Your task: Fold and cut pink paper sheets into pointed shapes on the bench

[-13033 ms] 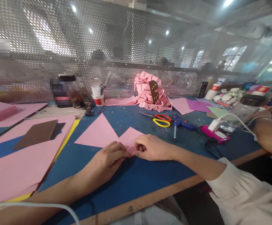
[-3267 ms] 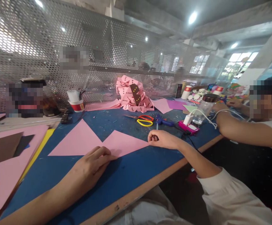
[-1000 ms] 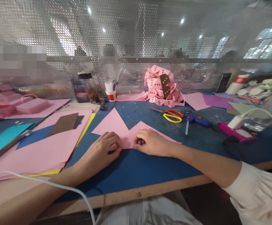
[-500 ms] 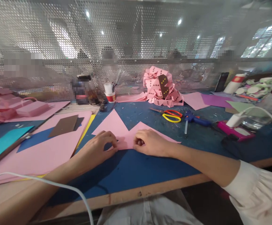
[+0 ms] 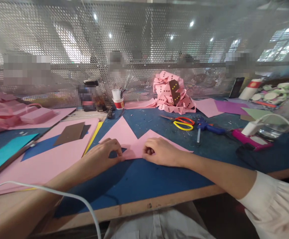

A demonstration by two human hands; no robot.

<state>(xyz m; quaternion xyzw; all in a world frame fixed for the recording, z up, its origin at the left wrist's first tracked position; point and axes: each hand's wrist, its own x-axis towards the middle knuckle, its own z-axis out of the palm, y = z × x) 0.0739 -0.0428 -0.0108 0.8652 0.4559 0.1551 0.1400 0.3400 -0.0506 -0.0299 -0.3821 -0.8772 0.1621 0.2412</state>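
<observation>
A folded sheet of pink paper [image 5: 134, 146], with two pointed corners toward the back, lies on the blue work mat [image 5: 139, 179] in front of me. My left hand [image 5: 111, 151] pinches its near left edge between thumb and fingers. On the near right part of the paper, my right hand [image 5: 156, 151] has its fingers curled and closed at the edge. The fingertips of my right hand are partly hidden. Between the left thumb and index finger a bit of blue mat shows through.
Scissors [image 5: 183, 123] with red and yellow handles and a blue glue gun [image 5: 209, 127] lie at the right. A pink paper model [image 5: 163, 88] stands at the back. Pink sheets [image 5: 67, 166] lie left, and a white cable [image 5: 67, 196] crosses my left forearm.
The view has shifted slightly. My left thumb and fingers have shifted a little along the paper's edge; my right hand stays in place on the paper.
</observation>
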